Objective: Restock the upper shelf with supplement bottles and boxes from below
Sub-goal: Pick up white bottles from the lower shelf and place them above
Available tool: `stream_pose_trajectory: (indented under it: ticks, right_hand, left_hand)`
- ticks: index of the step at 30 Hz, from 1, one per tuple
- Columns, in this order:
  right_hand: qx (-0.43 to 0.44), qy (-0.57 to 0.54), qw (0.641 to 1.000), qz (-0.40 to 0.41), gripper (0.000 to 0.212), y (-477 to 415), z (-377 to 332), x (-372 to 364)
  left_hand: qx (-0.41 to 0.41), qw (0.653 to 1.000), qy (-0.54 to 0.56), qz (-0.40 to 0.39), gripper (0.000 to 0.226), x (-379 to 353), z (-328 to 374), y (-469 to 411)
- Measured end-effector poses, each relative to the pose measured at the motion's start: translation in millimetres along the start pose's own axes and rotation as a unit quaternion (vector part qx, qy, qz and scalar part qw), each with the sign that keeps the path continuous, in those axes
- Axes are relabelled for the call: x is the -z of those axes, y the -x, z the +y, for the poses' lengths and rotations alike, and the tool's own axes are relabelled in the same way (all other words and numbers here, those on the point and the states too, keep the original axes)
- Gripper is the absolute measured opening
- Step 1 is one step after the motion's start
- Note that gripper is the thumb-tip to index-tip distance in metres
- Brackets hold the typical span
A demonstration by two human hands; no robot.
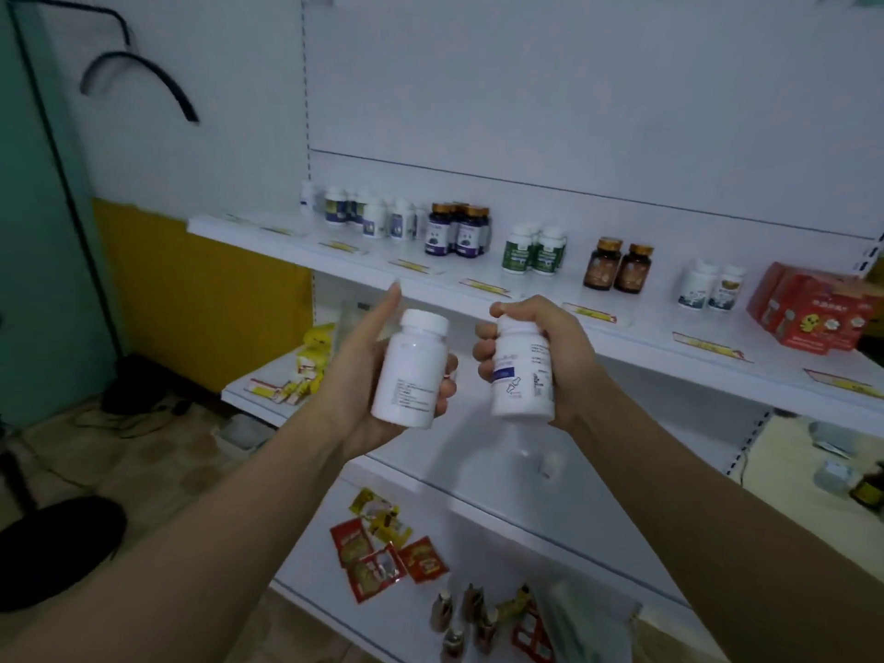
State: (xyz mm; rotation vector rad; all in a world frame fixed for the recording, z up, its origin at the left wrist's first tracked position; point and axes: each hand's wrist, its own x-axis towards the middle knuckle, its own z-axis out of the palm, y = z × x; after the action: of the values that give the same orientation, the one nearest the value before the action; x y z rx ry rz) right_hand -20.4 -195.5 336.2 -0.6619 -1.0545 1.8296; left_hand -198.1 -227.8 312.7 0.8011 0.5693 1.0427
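Observation:
My left hand (356, 375) holds a white supplement bottle (411, 370) upright, its small-print side toward me and the forefinger stretched up. My right hand (550, 342) grips a second white bottle (521, 370) with a blue label band, thumb over its cap. Both bottles hang in front of the upper shelf (636, 346), just below its front edge. On that shelf stand groups of bottles: white ones (378, 215), dark gold-capped ones (459, 232), green-labelled ones (535, 251), amber ones (619, 268), two more white ones (712, 287), and red boxes (813, 311) at the right.
Below, a shelf (248, 394) carries yellow packets (311, 361). The lowest shelf (311, 557) holds red and yellow sachets (382, 552) and small dark items (469, 614). Black cables (143, 64) hang on the wall at left. A dark round object (52, 547) lies on the floor.

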Motion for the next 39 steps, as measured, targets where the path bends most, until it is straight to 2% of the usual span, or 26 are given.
stream_pose_trajectory:
  ticks: [4, 7, 8, 12, 16, 18, 21, 25, 28, 31, 39]
  right_hand:
    - [0.006, 0.023, 0.999, -0.023, 0.022, -48, 19, -72]
    - [-0.001, -0.003, 0.998, -0.069, 0.043, -88, 40, -125]
    - [-0.011, -0.011, 0.996, -0.087, 0.044, -102, 48, -139]
    - [-0.038, 0.011, 0.994, -0.106, 0.027, -155, 78, -183]
    - [-0.056, 0.059, 0.988, -0.134, 0.027, -211, 97, -212]
    - [-0.042, 0.13, 0.98, -0.144, 0.024, -246, 100, -220]
    - [-0.011, 0.195, 0.971, -0.14, 0.018, -296, 100, -225]
    - [0.011, 0.179, 0.97, -0.162, 0.013, -358, 86, -228]
    - [0.042, 0.16, 0.976, -0.14, 0.007, -402, 71, -226]
    - [0.066, 0.191, 0.973, -0.114, 0.008, -437, 61, -229]
    - [0.086, 0.247, 0.965, 0.013, 0.013, -523, 58, -234]
  left_hand:
    - [-0.051, 0.997, -0.051, 0.024, 0.047, 43, 54, 42]
    - [-0.075, 0.996, -0.045, 0.03, 0.05, 85, 95, 67]
    - [-0.082, 0.996, -0.033, 0.033, 0.051, 99, 107, 73]
    - [-0.081, 0.994, 0.019, 0.069, 0.054, 157, 145, 85]
    - [-0.093, 0.992, -0.003, 0.088, 0.05, 205, 172, 80]
    - [-0.115, 0.987, -0.039, 0.103, 0.039, 224, 186, 70]
    - [-0.139, 0.984, -0.036, 0.109, 0.033, 250, 208, 45]
    - [-0.168, 0.978, -0.046, 0.113, 0.032, 284, 249, 1]
    - [-0.158, 0.979, -0.057, 0.118, 0.03, 303, 279, -30]
    - [-0.144, 0.979, -0.085, 0.114, 0.034, 318, 304, -59]
    - [-0.18, 0.959, -0.2, 0.094, 0.031, 388, 365, -137]
